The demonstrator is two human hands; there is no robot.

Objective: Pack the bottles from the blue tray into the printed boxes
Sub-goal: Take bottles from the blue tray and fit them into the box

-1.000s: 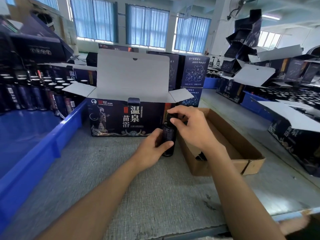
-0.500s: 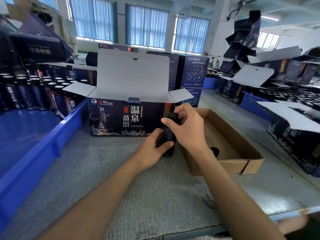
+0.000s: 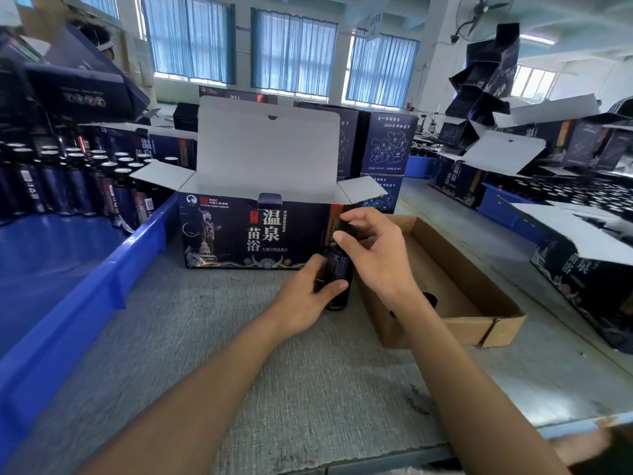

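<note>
The grey-covered desk [image 3: 342,389] fills the lower view from seven to five o'clock. Along its nine o'clock edge runs the blue tray [image 3: 85,303], and at its far end, about ten o'clock, stands a crowd of upright dark capped bottles [image 3: 78,186]. At twelve o'clock of the desk's middle stands the printed box [image 3: 239,234], dark with white characters, its white lid raised and its side flaps spread. Just beside it, at three o'clock, lies a shallow brown cardboard tray [image 3: 455,329]. The right hand [image 3: 376,262] reaches in from five o'clock and pinches the top of a dark bottle [image 3: 337,267] between thumb and forefinger, the other fingers loosely spread. The left hand [image 3: 301,303] comes from seven o'clock and grips the same bottle's lower body, thumb across its front. The dark bottle stands upright on the desk between the two hands, at the printed box's front right corner and just beside the cardboard tray's nine o'clock wall, well apart from the blue tray.
</note>
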